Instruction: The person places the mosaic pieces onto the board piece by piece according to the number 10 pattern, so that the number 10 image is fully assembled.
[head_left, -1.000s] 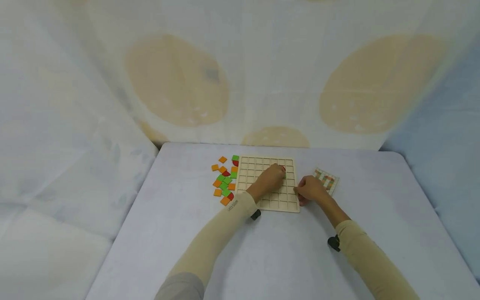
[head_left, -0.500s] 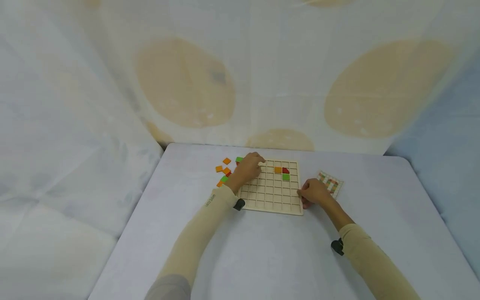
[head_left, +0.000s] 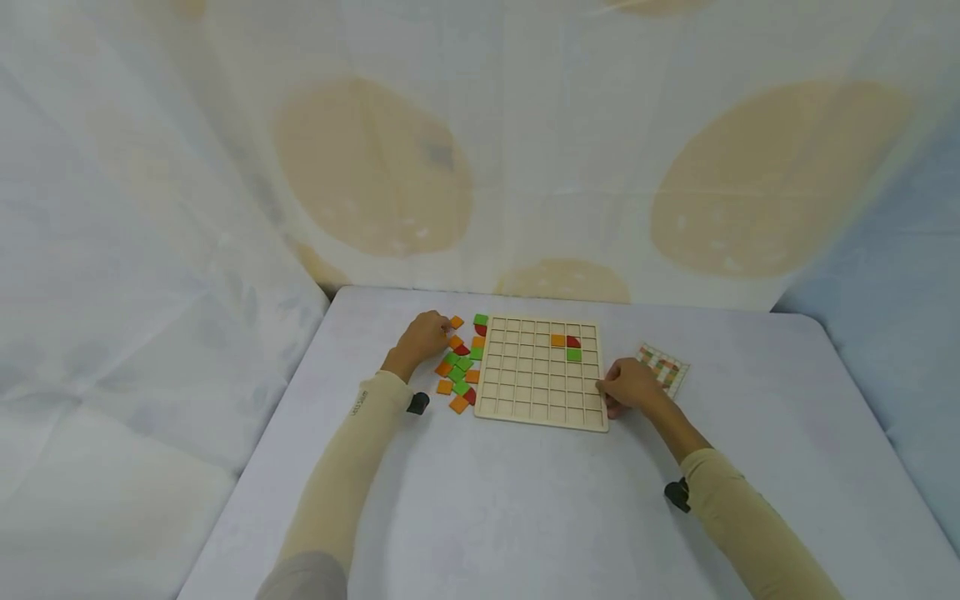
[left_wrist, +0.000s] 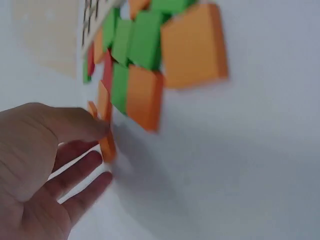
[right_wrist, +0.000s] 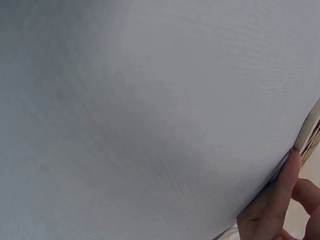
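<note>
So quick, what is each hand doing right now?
Left hand: pinching an orange tile from the loose pile beside the board.
Right hand: fingers curled on the board's right edge, holding it.

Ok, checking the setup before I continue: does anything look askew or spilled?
Nothing stands out. The grid board lies flat with three tiles seated; the loose tiles sit in a heap by its left edge.

From my head view the pattern card (head_left: pixel 662 367) at 3 o'clock of the grid board (head_left: pixel 542 373) is too small to read. My left wrist view blurs the loose tiles (left_wrist: pixel 150 65), and my right hand (right_wrist: pixel 280 210) is cut off at 5 o'clock.
</note>
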